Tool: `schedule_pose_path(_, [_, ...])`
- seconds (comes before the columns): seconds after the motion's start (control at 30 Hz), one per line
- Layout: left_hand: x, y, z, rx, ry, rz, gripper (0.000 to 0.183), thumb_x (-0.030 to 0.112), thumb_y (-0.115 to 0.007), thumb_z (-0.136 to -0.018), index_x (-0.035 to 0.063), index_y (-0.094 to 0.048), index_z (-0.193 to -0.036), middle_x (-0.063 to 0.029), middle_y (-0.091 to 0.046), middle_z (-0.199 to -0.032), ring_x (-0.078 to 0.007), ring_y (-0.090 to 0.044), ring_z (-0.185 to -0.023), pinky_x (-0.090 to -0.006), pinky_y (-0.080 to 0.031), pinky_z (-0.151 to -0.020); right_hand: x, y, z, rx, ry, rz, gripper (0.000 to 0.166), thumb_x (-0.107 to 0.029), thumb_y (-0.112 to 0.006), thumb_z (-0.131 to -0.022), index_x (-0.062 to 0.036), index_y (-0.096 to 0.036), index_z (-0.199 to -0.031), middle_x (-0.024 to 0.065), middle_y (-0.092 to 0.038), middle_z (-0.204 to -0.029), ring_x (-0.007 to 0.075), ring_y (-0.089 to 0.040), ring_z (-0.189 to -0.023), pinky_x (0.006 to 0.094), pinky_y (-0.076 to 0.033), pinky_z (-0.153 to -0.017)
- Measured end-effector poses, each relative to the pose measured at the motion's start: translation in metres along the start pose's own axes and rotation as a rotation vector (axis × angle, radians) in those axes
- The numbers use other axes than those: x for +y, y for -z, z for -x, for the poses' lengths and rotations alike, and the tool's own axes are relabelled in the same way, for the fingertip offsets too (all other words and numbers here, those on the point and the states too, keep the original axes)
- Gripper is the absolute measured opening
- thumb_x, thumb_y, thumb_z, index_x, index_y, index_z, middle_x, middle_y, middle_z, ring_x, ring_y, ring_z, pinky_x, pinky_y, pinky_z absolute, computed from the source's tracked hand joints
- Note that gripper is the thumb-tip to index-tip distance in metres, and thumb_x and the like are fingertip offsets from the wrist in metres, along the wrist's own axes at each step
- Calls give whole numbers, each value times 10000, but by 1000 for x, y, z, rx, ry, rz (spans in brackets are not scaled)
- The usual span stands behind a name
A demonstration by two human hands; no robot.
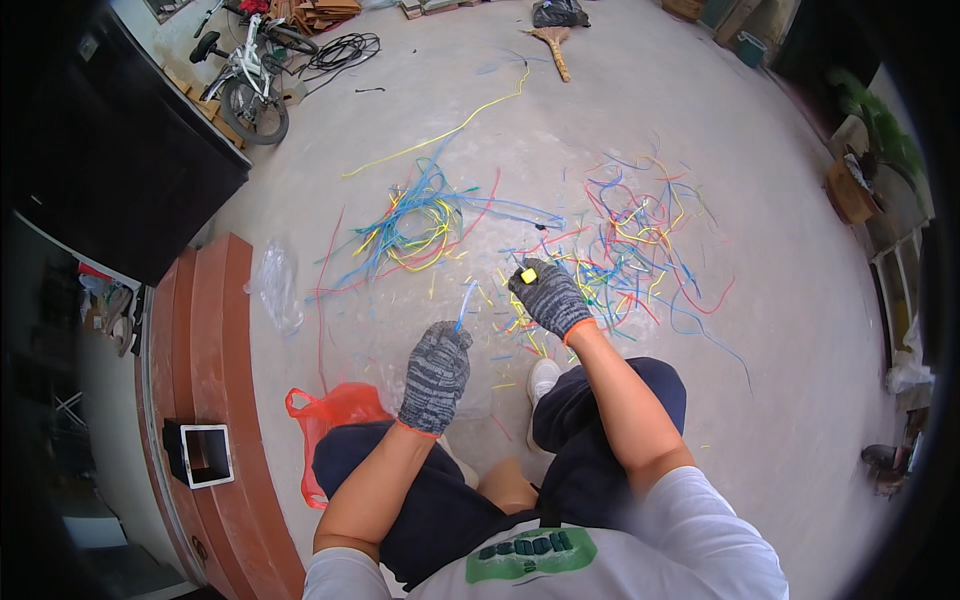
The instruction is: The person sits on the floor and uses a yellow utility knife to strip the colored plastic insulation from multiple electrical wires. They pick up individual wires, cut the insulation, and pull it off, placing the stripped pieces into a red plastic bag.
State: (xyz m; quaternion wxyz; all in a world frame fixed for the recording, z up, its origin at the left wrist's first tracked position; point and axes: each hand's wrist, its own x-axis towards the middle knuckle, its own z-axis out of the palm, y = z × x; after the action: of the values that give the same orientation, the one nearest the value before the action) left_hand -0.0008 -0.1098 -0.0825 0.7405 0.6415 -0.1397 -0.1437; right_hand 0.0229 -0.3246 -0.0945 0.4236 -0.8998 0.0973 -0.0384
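Observation:
My left hand [436,375], in a grey knitted glove with an orange cuff, grips a short blue wire [466,304] whose far end points up and away from me. My gloved right hand [553,296] is closed around a tool with a yellow end [529,276]; its kind is mostly hidden by the fingers. Just beyond that hand spreads a tangled heap of red, blue, yellow and green wires [637,225]. Farther left lies a loose coil of blue, yellow and red wires [420,225]. Short wire offcuts [525,324] are scattered on the floor between and below my hands.
A red plastic bag [337,409] lies by my left knee. Brown steps [217,337] run along the left, with a clear plastic bag [276,289] beside them. Farther off are a bicycle [251,75], a black cable coil [341,56] and a straw broom [555,52].

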Motion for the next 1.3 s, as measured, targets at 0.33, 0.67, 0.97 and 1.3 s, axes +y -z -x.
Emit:
schedule_pose_path(0.33, [-10,1,-2,-112,-80,-413,119,149,-411,-880,66,-471,-942,-48,-484,-776,-105,-446,-553,-216,-394,-470,-45,8,24,-409,-219,-1295,178,-172,-604,-784,-40,-558,-896,48,-558,-683,80,-434,-437,237,-393,-407])
schedule_pose_path(0.67, [35,-7,4,-248,619,1000,177,274,-474,-866,122,-466,-776,16,-382,-548,-121,-348,-402,-250,-282,-340,-46,16,26,-585,-3,-1502,185,-158,-612,-776,-9,-559,-870,77,-566,-676,103,-487,-470,255,-444,-444])
schedule_pose_path(0.97, [32,-7,3,-381,665,1033,205,288,-496,-862,100,-476,-784,26,-353,-503,-93,-351,-400,-222,-290,-357,-55,11,29,-699,260,-1714,194,-176,-615,-761,1,-538,-780,54,-453,-495,156,-445,-441,294,-399,-448])
schedule_pose_path(1.3, [50,-2,-10,-146,-157,-310,131,131,-567,-798,17,-542,-857,-36,-546,-717,-142,-515,-580,-263,-435,-538,-51,-21,43,-805,-382,-1807,161,-152,-577,-762,-17,-542,-843,59,-474,-550,169,-460,-462,324,-429,-481])
